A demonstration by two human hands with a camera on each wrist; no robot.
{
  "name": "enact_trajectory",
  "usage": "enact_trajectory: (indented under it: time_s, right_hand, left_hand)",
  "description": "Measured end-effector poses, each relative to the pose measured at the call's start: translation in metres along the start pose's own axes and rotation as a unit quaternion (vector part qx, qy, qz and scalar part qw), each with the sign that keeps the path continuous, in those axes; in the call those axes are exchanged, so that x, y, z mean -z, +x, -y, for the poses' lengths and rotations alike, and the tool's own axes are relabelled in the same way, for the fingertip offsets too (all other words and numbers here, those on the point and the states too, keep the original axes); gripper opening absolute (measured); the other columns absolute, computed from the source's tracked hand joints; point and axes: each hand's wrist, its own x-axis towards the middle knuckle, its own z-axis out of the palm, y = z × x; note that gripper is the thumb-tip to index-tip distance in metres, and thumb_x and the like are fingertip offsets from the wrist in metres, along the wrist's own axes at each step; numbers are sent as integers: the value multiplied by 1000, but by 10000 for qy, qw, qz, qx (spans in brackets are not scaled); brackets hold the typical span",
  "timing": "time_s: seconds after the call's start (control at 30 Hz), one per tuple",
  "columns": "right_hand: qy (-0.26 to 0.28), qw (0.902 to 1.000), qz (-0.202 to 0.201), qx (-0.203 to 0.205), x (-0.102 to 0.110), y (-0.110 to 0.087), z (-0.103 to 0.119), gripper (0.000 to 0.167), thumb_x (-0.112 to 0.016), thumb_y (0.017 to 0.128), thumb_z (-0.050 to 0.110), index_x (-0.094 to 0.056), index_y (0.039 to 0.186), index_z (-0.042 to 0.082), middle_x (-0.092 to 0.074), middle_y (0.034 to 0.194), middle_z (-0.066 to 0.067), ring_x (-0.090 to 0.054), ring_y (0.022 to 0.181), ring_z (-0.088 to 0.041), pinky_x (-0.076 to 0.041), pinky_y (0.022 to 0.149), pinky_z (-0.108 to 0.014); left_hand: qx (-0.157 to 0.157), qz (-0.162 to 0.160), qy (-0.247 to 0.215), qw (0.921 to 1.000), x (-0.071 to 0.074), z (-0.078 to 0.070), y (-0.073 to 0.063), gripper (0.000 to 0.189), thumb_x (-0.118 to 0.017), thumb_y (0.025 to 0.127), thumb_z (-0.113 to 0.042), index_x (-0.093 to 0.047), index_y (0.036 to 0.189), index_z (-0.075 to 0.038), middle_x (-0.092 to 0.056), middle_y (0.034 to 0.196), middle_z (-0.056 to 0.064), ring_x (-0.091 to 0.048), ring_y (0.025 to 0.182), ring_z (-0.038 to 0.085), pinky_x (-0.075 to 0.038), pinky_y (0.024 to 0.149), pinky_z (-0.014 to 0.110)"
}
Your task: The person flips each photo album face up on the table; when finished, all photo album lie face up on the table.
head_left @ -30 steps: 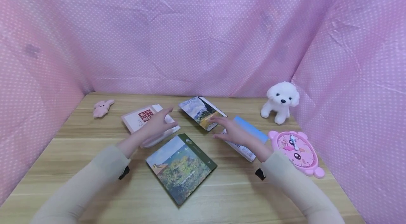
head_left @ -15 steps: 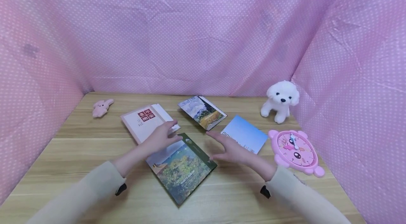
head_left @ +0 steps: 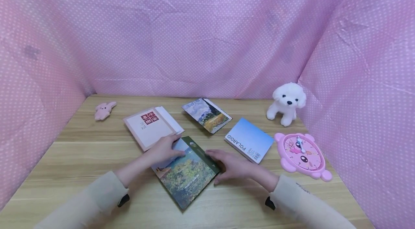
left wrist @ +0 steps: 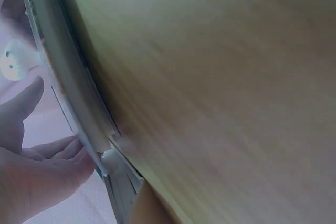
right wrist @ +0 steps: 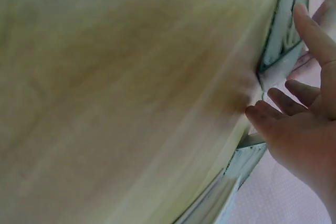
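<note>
A photo album (head_left: 188, 178) with a painted garden cover and dark green strip lies on the table in the head view. My left hand (head_left: 163, 151) is at its upper left edge, thumb extended over the cover; in the left wrist view, that hand's fingers (left wrist: 63, 150) lie along the album's edge. At the album's right corner is my right hand (head_left: 235, 166), thumb and fingers spread apart. Its fingers (right wrist: 283, 100) are extended near the album's side (right wrist: 281, 51) in the right wrist view; contact is hard to tell.
A pale album with red characters (head_left: 150, 128) lies beyond my left hand. Farther back are a landscape-covered album (head_left: 207, 115) and a blue-white Polaroid book (head_left: 249, 139). A white plush dog (head_left: 286, 104), pink toy clock (head_left: 303, 155) and small pink plush (head_left: 104, 110) stand around the wooden table (head_left: 71, 149).
Both hands have come down and nearer, from over the back albums to either side of the garden-covered photo album. The Polaroid book is uncovered. The albums have stayed in place.
</note>
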Motion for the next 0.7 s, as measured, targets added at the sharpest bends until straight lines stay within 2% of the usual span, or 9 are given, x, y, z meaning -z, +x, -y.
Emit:
enact_trajectory:
  time_s: [0.13,0.33,0.47,0.7]
  right_hand:
    - [-259,9995,169,-37,-3,1,-2,89,-77,75,39,-32,147,12,-35,150,-10,-36,136,-27,-32,111,-44]
    - [-306,9992,224,-89,-3,3,-2,73,-72,83,32,-38,144,11,-38,148,-8,-35,136,-23,-31,112,-39]
    - [-280,9993,253,-71,-1,3,-1,72,-72,83,33,-39,144,12,-39,148,-7,-36,136,-23,-32,112,-38]
    - [-190,9998,67,74,4,2,0,71,-77,76,35,-49,137,14,-48,140,-5,-45,128,-20,-39,107,-36]
  left_hand:
    - [159,122,-49,9998,0,1,1,76,-74,80,-36,-44,136,6,-44,140,25,-47,125,37,-41,102,48]
    - [178,178,-100,9996,0,3,1,75,-76,79,-34,-46,136,4,-48,137,23,-52,121,35,-45,98,46]
    - [133,179,-246,9994,-1,5,3,73,-77,78,-32,-47,135,4,-53,132,22,-54,119,34,-46,97,46]
    - [23,66,-442,9990,2,0,5,67,-77,78,-28,-52,130,5,-60,124,20,-57,114,33,-47,97,45]
